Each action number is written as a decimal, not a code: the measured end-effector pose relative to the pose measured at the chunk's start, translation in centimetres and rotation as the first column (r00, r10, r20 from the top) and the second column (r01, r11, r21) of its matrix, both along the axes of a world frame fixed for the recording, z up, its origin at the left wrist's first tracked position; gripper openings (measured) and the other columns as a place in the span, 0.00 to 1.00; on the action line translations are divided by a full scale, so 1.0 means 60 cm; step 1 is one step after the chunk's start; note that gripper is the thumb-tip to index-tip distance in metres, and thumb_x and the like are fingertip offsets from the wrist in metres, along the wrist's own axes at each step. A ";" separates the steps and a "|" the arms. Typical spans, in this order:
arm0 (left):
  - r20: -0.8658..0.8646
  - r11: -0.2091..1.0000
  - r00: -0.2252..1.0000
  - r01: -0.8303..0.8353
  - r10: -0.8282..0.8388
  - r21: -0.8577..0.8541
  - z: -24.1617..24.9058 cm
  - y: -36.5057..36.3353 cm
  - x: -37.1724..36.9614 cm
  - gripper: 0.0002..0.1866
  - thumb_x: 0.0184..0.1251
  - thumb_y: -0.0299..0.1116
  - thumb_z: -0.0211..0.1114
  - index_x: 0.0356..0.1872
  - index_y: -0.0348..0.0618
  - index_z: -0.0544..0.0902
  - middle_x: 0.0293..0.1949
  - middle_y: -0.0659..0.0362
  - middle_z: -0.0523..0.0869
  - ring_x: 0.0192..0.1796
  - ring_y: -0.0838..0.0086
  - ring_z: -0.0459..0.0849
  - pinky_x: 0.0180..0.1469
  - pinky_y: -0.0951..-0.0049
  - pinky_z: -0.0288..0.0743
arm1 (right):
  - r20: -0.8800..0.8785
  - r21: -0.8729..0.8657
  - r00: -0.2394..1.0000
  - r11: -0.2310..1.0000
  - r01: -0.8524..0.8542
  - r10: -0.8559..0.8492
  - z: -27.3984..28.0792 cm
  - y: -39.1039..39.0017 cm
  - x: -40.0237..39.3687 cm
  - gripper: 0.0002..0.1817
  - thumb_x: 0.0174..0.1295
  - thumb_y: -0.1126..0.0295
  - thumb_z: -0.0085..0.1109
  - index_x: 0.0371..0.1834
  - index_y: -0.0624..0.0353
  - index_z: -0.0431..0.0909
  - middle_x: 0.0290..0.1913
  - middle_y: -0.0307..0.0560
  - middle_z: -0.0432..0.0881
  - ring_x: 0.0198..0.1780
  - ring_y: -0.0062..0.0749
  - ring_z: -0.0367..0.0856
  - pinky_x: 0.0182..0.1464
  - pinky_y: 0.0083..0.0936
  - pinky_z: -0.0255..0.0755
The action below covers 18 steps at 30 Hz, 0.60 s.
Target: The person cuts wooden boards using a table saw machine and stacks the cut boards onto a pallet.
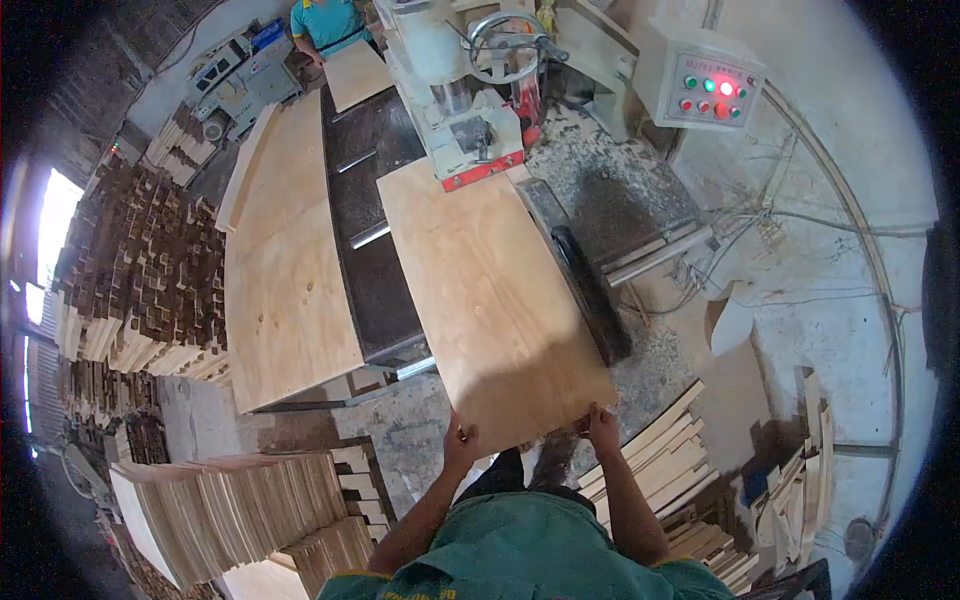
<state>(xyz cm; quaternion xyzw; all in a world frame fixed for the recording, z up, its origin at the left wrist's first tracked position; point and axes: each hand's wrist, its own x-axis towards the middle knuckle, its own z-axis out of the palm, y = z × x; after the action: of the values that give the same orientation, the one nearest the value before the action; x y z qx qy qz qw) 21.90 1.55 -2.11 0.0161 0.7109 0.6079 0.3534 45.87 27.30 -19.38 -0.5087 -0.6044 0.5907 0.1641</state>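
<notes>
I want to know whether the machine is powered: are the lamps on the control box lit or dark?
Lit. On the control box, green lamps and at least one red lamp glow brightly on its front panel. Whether the saw itself is running cannot be told.

left hand [459, 440]: arm forward, fingers curled shut | right hand [601, 428]: arm forward, fingers curled shut

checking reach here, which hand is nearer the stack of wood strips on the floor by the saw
Right. The right hand grips the plywood sheet just above the strip stack; the left hand holds the sheet's opposite corner, farther away.
</notes>
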 end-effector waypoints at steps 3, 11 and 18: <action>-0.184 0.996 0.983 0.012 0.005 0.088 0.027 0.025 -0.032 0.38 0.71 0.25 0.60 0.78 0.45 0.52 0.53 0.53 0.82 0.47 0.72 0.83 0.47 0.73 0.80 | 0.124 -0.004 0.990 0.998 -0.062 0.062 0.030 0.022 -0.034 0.26 0.76 0.48 0.43 0.37 0.62 0.78 0.28 0.47 0.84 0.27 0.32 0.84 0.28 0.31 0.79; -0.380 0.986 0.913 0.109 -0.148 -0.124 0.011 0.049 -0.151 0.40 0.69 0.32 0.64 0.78 0.46 0.53 0.51 0.52 0.81 0.48 0.67 0.82 0.51 0.66 0.78 | -0.025 -0.326 0.999 0.945 0.022 -0.032 0.292 0.054 -0.203 0.28 0.75 0.46 0.42 0.38 0.63 0.78 0.29 0.48 0.85 0.27 0.35 0.84 0.30 0.32 0.80; -0.691 0.820 0.573 -0.056 -0.441 -0.570 -0.013 0.076 -0.240 0.40 0.66 0.49 0.64 0.76 0.48 0.60 0.56 0.43 0.72 0.60 0.45 0.68 0.64 0.39 0.53 | 0.071 -0.436 0.997 0.900 -0.008 0.043 0.346 0.104 -0.306 0.30 0.75 0.45 0.40 0.41 0.65 0.79 0.32 0.51 0.86 0.27 0.37 0.85 0.31 0.35 0.79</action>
<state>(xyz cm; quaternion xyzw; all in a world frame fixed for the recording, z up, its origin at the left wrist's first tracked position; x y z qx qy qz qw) 7.47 6.09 -2.90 0.2692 0.9237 0.2672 0.0533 27.52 33.51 1.37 -0.5473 -0.4698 0.6924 0.0149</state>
